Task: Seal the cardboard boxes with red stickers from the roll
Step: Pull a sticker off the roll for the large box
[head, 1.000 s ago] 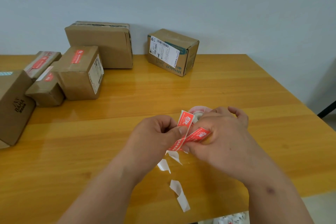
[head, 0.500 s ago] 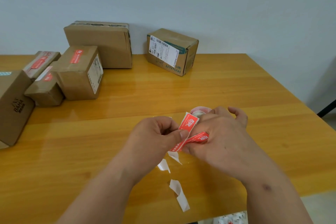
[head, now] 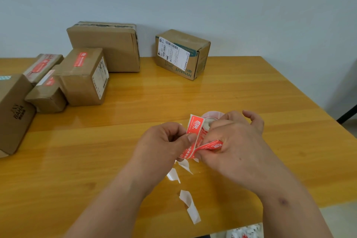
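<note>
The shiny yellow wooden bench (head: 222, 91) holds everything here. At its back, against the pale wall, lies a big brown cardboard box with dark tape on top (head: 108, 46). To the right of it, apart from the others, sits a brown cardboard box with a white shipping label and green print (head: 185, 58). At the far left edge is a tall brown cardboard box with black print on its side (head: 13, 110). Between that one and the big box sits a square brown cardboard box with a red sticker on its top (head: 85, 77), touching a little brown cardboard box with a red sticker (head: 47, 94) and, behind that, a flat brown cardboard box with a red sticker (head: 41, 66). Near the front middle, the left hand (head: 164, 143) has its grip pinching a red sticker strip with white letters (head: 195, 131) between thumb and fingers. The right hand (head: 237, 145) has its grip pinching the other end of the strip, which bends in a loop between both hands. Just behind the right hand peeks the round pink-and-white sticker roll (head: 210, 117), mostly hidden. On the bench under and in front of the hands lie small white scraps of backing paper (head: 190, 206).
</note>
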`<state>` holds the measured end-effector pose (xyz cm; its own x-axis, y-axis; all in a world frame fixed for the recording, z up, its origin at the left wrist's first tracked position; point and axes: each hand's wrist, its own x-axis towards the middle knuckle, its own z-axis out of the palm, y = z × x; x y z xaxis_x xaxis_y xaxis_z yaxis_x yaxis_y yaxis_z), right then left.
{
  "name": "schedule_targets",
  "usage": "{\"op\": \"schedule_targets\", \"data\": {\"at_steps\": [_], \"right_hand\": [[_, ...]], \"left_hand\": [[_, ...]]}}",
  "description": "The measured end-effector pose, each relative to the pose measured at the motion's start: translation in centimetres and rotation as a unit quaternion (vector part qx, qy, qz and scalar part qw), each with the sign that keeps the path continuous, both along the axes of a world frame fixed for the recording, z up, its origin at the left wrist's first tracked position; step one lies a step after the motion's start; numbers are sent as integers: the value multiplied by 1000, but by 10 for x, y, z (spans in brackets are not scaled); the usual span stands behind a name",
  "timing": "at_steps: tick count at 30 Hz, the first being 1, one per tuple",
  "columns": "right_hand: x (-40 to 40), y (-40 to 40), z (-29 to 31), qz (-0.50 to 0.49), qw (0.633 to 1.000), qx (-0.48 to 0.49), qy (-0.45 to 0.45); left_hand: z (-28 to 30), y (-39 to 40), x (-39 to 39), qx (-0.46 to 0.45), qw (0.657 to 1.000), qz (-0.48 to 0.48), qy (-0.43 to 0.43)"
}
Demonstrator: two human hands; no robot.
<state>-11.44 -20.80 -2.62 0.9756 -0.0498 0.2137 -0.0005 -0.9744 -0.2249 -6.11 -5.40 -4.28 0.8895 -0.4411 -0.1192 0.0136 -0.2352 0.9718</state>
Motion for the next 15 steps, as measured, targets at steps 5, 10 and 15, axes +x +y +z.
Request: {"op": "schedule_targets", "data": {"at_steps": [5, 10, 15], "right_hand": [[-1, -1, 3, 1, 1000, 14, 4], [-2, -1, 3, 15, 1000, 7, 4], [0, -2, 2, 9, 1000, 13, -12]], "left_hand": [[6, 6, 1, 14, 998, -54, 0], [4, 4, 2, 26, 999, -14, -20], [-3, 0, 3, 12, 1000, 16, -9]]}}
